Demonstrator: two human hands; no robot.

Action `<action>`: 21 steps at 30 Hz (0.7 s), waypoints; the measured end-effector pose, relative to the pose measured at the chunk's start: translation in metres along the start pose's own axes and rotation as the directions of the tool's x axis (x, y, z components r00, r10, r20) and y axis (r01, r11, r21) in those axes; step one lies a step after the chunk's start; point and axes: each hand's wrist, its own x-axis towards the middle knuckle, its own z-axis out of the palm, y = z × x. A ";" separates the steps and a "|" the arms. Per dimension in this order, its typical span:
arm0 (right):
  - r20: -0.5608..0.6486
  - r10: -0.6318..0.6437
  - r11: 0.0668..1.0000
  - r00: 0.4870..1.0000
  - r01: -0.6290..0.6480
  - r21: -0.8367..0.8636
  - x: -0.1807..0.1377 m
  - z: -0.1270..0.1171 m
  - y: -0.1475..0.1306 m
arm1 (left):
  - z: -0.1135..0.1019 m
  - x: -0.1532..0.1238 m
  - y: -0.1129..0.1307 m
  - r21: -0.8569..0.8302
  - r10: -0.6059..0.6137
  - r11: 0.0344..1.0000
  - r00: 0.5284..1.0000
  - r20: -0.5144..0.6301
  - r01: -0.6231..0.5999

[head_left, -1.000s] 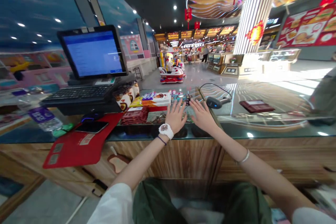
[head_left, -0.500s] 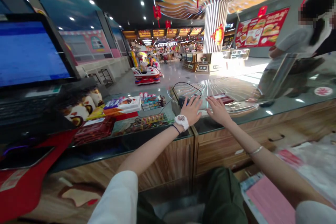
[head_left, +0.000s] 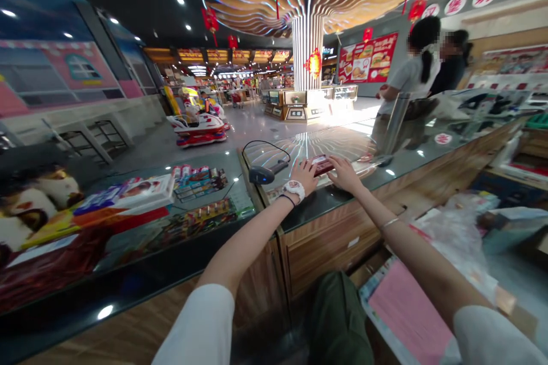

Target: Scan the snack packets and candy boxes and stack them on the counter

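1. Flat dark-red rectangular packet w/ paler label area [head_left: 321,165]: on clear reflective glass countertop [head_left: 329,140], btwn both hands.
2. Packet is to R of bare L hand [head_left: 305,175] (chunky white round watch [head_left: 295,187] on wrist), to L of bare R hand [head_left: 346,175]. Fingertips at its ends; neither hand clearly nearer.
3. Long axis: looks approx sideways, hand to hand; ends partly covered, so not certain. Which end is front: can't tell.
4. L hand: fingers fanned wide, palm down. R hand: fingers fairly straight. Gripping vs just touching: can't tell, either hand.
5. Black corded handheld scanner w/ blue light [head_left: 262,175]: just L of L hand.
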 end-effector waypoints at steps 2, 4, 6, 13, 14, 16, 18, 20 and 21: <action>0.031 0.039 0.999 0.999 -0.038 -0.018 0.003 0.001 0.007 | 0.007 0.013 0.002 -0.012 -0.028 1.000 1.000 0.013 0.029; 0.067 0.076 0.996 0.995 -0.073 -0.042 0.007 0.004 0.011 | 0.012 0.023 0.003 -0.021 -0.068 0.997 0.997 0.028 0.068; 0.099 0.110 0.993 0.989 -0.104 -0.063 0.010 0.007 0.014 | 0.016 0.031 0.001 -0.028 -0.110 0.993 0.993 0.046 0.112; 0.192 0.147 0.989 0.970 -0.140 -0.051 0.014 0.013 0.015 | 0.027 0.044 -0.015 -0.058 -0.196 0.977 0.974 0.117 0.204; 0.200 0.138 0.990 0.970 -0.133 -0.039 0.014 0.012 0.014 | 0.029 0.045 -0.017 -0.070 -0.199 0.976 0.972 0.124 0.208; 0.202 0.129 0.992 0.971 -0.127 -0.020 0.015 0.011 0.014 | 0.032 0.048 -0.021 -0.096 -0.195 0.973 0.973 0.125 0.208; 0.191 0.130 0.991 0.973 -0.130 -0.011 0.015 0.011 0.014 | 0.034 0.049 -0.023 -0.125 -0.189 0.971 0.976 0.109 0.202; 0.171 0.128 0.992 0.977 -0.128 -0.009 0.014 0.011 0.015 | 0.036 0.050 -0.024 -0.155 -0.192 0.967 0.979 0.073 0.201; 0.157 0.124 0.992 0.980 -0.124 -0.007 0.014 0.012 0.015 | 0.036 0.050 -0.024 -0.172 -0.192 0.965 0.980 0.049 0.198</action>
